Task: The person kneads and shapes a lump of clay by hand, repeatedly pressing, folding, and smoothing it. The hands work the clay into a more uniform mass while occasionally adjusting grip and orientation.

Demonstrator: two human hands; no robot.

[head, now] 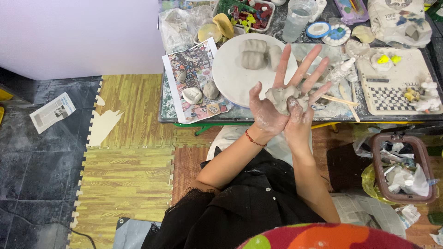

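My left hand [272, 99] is raised palm up over the table's near edge, fingers spread, smeared with pale clay. A small grey clay lump [280, 97] rests in its palm. My right hand [300, 115] presses against the lump from the right, thumb on the clay. A red bead bracelet [254, 139] circles my left wrist. Behind the hands a round white board [230, 74] carries shaped clay pieces [254, 54].
A printed colour sheet [196, 69] with two small clay lumps lies at the table's left end. A checkered tray [392, 92] with small figurines sits right, a water cup [297, 18] behind. A bin of waste paper [401, 168] stands on the floor right; foam mats [129, 152] lie left.
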